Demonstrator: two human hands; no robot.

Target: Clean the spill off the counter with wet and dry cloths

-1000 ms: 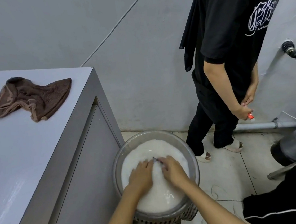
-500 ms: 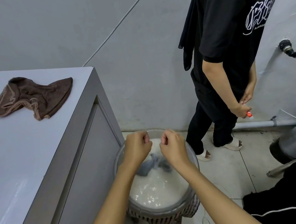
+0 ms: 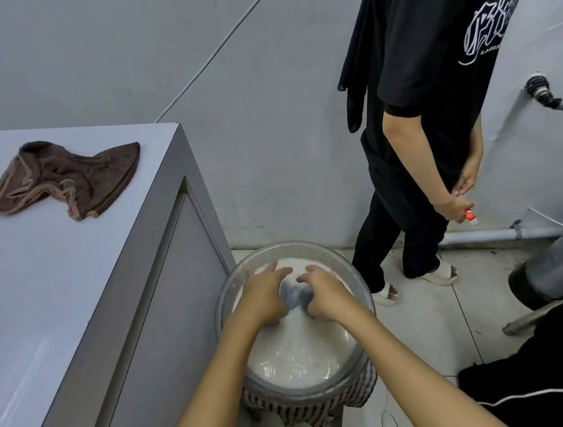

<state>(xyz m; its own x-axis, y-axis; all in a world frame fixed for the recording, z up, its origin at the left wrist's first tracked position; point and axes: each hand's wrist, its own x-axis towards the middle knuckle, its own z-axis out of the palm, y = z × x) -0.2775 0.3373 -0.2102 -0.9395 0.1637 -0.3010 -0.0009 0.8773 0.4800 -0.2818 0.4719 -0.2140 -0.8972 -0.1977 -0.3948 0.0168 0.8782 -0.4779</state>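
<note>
I observed a grey counter (image 3: pixel 41 305) occupying the left of the view, its top flat and pale, with a faint glossy streak near the lower left. One brown cloth (image 3: pixel 60 178) lay crumpled directly on the top, toward the far end and near the right edge. I noted a tiled floor (image 3: pixel 432 329) to the right of the counter. On the floor stood a stool with a striped cover (image 3: pixel 309 405), just beside the counter's side panel; a clear basin (image 3: pixel 360 295) of milky water rested on that stool. A second person in pale sandals (image 3: pixel 440 273) stood on the tiles near the wall, and a grey pipe (image 3: pixel 482 237) ran along the wall's base
</note>
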